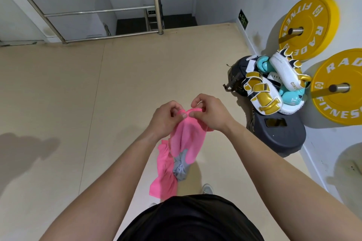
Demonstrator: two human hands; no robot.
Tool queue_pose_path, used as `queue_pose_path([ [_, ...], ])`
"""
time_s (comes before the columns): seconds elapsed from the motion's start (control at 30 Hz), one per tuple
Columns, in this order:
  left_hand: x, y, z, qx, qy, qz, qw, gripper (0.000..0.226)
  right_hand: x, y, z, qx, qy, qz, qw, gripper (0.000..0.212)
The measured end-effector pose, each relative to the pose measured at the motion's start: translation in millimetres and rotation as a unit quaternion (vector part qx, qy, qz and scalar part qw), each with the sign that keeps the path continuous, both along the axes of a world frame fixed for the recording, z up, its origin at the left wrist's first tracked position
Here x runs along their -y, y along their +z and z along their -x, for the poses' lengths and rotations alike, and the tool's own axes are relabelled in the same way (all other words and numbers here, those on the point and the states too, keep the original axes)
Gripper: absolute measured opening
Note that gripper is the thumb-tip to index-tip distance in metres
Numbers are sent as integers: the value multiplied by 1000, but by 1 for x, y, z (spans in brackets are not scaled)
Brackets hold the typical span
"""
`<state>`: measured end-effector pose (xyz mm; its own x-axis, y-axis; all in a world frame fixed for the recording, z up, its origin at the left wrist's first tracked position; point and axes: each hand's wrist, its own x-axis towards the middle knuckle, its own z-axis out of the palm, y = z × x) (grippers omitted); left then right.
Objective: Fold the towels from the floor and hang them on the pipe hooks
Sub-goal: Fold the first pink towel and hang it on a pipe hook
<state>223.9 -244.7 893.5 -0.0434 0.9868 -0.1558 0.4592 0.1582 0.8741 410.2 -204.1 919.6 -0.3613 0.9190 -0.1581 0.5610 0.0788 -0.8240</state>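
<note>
Pink towel (186,137) hangs in front of me above the beige floor (78,103), held up by its top edge. My left hand (164,121) and right hand (211,113) sit just beside each other there, each with fingers curled in and thumb pinching the hem. Beneath its lower end another pink towel (164,174) and a crumpled grey towel (181,168) lie touching on the floor near my shoe (207,189), with yellow weight plates (307,27) and boxing pads (274,84) off to my right.
</note>
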Motion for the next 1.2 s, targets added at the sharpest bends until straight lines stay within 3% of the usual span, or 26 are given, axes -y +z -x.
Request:
queue_pose_path([
  [0.17, -7, 3, 21, -45, 52, -27, 997, 13, -4, -13, -21, 72, 17, -10, 997, 9],
  [0.33, -8, 6, 30, -35, 60, -25, 997, 16, -3, -27, -41, 140, 66, 50, 987, 14],
  [0.47, -10, 8, 36, -17, 78, -34, 996, 13, 3, -35, -47, 161, 17, 43, 986, 30],
  [0.63, -9, 2, 48, -14, 103, -26, 994, 11, 6, -33, -53, 118, -1, 11, 993, 10],
  [0.77, -7, -5, 50, -16, 128, -25, 991, 12, 6, -30, -58, 97, -24, 25, 995, 8],
  [0.9, -2, -8, 44, -54, 150, -45, 986, 8, 12, -19, -51, 50, -50, 37, 997, 20],
  [1.0, 2, -10, 31, -45, 144, -51, 987, 8, 19, -10, -33, -11, -18, 51, 998, 5],
  [1.2, 17, -10, 1, 46, 120, -31, 991, 14, 28, -10, 1, -49, 38, 97, 993, 38],
])
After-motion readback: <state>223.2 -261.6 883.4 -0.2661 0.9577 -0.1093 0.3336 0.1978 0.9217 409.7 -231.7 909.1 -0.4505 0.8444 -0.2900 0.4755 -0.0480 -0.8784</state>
